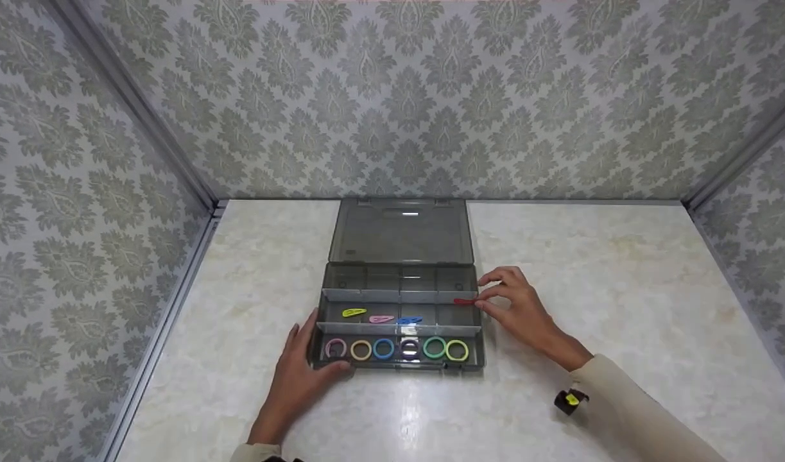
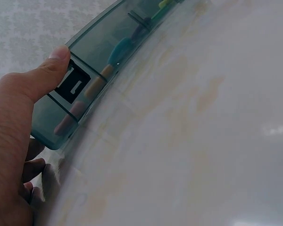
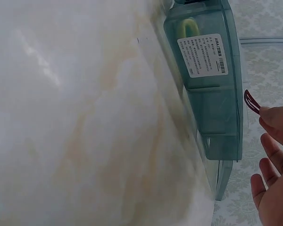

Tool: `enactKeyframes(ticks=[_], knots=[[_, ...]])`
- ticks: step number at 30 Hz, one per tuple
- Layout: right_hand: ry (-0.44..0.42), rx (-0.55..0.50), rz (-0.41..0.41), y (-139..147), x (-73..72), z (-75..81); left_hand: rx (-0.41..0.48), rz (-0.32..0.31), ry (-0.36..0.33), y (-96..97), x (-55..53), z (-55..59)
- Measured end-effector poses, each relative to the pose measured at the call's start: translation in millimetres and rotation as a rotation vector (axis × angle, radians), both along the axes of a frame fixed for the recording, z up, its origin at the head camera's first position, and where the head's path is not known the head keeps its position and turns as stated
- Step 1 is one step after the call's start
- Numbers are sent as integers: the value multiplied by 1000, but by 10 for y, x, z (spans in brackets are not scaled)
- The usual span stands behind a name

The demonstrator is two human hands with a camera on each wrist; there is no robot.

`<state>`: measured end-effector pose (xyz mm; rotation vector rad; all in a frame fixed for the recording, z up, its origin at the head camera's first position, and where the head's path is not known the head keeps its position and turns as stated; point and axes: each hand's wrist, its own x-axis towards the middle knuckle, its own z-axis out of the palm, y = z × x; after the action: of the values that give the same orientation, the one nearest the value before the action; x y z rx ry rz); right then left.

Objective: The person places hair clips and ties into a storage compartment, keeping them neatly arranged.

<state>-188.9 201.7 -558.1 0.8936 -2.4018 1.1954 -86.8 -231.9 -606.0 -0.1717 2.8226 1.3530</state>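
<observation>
A smoky clear plastic storage box (image 1: 402, 367) lies with its lid (image 1: 402, 234) folded back. My left hand (image 1: 300, 375) grips its front left corner, thumb (image 2: 49, 70) by a dark latch (image 2: 73, 81) and the other fingers along the side. Between thumb and forefinger, my right hand (image 1: 517, 311) pinches a red hair clip (image 3: 250, 101) over the right end of the middle row. That row holds a yellow hair clip (image 1: 353, 312), a pink one and a blue hair clip (image 1: 409, 320). Several coloured hair ties, among them a green hair tie (image 1: 434, 348), line the front row.
Pale dividers (image 1: 366, 296) separate the box's rows. A printed label (image 3: 203, 55) is stuck on its right side. The marbled table (image 1: 238, 289) is bounded by patterned wall panels (image 1: 392, 115) at the back and both sides.
</observation>
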Motion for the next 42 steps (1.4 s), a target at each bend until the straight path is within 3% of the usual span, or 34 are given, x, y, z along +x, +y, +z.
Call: enactKeyframes(ticks=[12,20,28,33,42], knots=[[-40,78,59,-273,-78,35,-20,-7,4,7,-12,7],[-22,196,88,-403,-90,-14,-11,-13,37,-5,-16,-33],[35,245,128,-522,-148,-20,-6,-10,29,-5,-5,-23],[42,287,120,-605,-176,-16,2,-2,0,2,-2,-4],[-3,316,96,-687,-192,41,13,-4,19,-31,-5,-13]])
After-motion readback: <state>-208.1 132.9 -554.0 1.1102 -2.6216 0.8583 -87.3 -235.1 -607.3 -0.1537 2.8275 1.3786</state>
